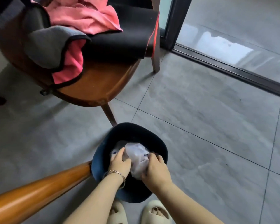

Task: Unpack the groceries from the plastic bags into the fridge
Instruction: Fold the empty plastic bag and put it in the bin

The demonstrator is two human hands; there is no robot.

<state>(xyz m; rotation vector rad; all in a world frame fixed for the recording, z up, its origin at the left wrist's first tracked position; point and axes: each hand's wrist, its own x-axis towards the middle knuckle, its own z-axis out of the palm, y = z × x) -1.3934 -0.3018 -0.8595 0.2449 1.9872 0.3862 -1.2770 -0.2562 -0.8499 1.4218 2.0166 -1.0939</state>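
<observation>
Plastic bag (137, 156) sits inside bin (131, 127) rim, left hand (120, 163) and right hand (158, 169) gripping.

Dark blue tub (129, 126) on grey tile floor (200, 126), with a white plastic bag (137, 152) inside it. 2 hands are in the tub: left hand (120, 162) grips the bag's left side, right hand (157, 168) pinches its right. Wooden chair (95, 88) with pink cloth (81, 15) stands beyond the tub. 2 cream slippers (157, 212) at the tub's near side.

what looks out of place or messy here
Pink cloth lies heaped on the wooden chair, and a grey and pink towel hangs over its seat edge. The plastic bag sits on a dark blue seat, an odd spot for groceries. Nothing looks spilled or broken.
</observation>
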